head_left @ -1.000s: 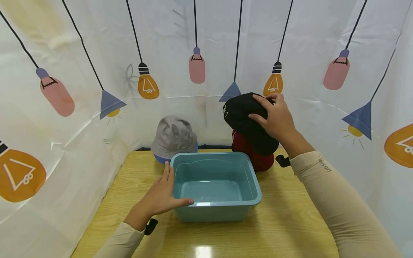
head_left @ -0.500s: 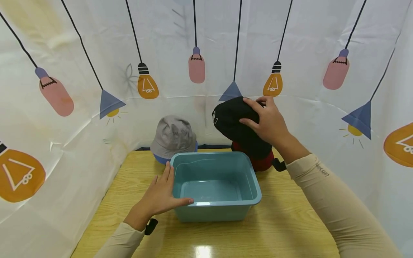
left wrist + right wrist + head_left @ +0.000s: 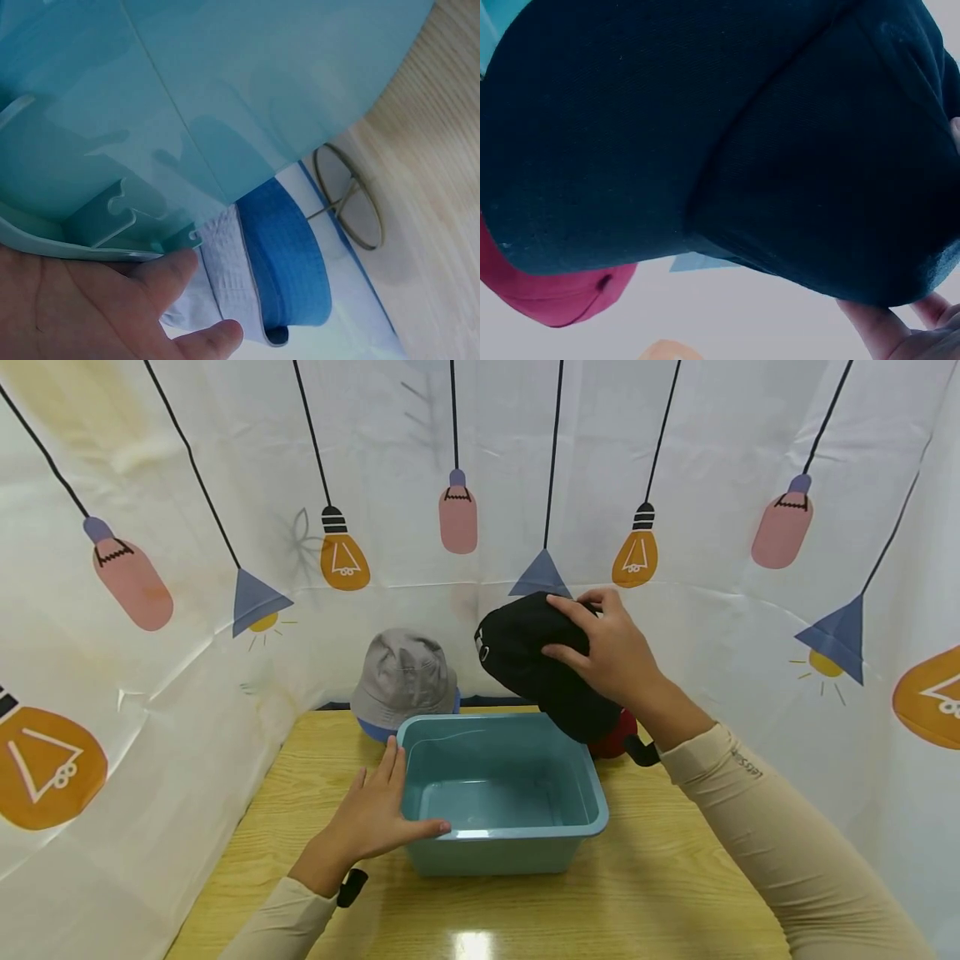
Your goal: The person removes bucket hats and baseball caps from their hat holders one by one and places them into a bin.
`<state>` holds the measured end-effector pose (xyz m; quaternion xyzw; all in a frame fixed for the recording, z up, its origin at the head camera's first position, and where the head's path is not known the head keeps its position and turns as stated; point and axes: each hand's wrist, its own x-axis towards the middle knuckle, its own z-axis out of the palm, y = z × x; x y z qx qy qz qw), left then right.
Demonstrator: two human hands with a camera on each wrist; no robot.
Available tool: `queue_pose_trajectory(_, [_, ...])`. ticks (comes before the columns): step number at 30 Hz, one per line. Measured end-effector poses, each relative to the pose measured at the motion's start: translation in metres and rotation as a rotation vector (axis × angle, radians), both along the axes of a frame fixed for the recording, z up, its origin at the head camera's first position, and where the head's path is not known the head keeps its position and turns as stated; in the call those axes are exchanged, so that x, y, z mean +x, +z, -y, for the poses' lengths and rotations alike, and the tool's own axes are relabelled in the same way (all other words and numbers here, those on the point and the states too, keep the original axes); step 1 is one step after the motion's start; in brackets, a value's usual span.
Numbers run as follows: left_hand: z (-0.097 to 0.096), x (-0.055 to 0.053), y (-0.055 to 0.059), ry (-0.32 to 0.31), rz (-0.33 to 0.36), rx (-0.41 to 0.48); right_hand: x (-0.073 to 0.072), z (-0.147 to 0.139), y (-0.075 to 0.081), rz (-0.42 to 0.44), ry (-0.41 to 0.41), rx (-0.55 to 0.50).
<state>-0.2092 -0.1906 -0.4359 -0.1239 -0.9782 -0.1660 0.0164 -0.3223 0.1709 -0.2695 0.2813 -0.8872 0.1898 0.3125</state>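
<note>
A black cap [image 3: 540, 652] hangs in the air over the back right corner of a blue-green plastic basin [image 3: 487, 852]. My right hand [image 3: 615, 647] grips its crown from the right, brim tilted down. In the right wrist view the black cap [image 3: 705, 135] fills most of the picture, with fingertips at its edge. My left hand [image 3: 367, 814] rests on the basin's left rim, fingers straight and thumb along the front edge. In the left wrist view the left hand [image 3: 97, 307] lies against the outside of the basin [image 3: 225, 97]. Inside, the basin shows only its bare floor.
Behind the basin's left corner a grey bucket hat [image 3: 405, 677] sits over a blue brim. A red cap [image 3: 618, 739] is mostly hidden behind the black one. A wire stand [image 3: 349, 199] shows under the hats. Beyond the wooden table [image 3: 675, 860] hangs a printed white sheet [image 3: 480, 410].
My right hand has carried the black cap left and slightly down, from above the red cap toward the basin. The left hand and the basin have stayed put.
</note>
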Motion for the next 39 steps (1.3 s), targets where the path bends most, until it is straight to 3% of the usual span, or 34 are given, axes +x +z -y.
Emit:
queue_pose_trajectory(17, [-0.002,-0.001,0.0,0.01,0.021,0.003,0.022,0.017,-0.003,0.035,0.095,0.032])
queue_pose_trajectory(28, [-0.002,0.0,0.002,0.003,0.037,0.015,0.033,0.027,-0.01,0.149,0.084,0.053])
queue_pose_trajectory(39, [-0.002,0.0,0.002,0.005,0.035,0.02,0.037,0.036,-0.02,0.182,0.097,0.06])
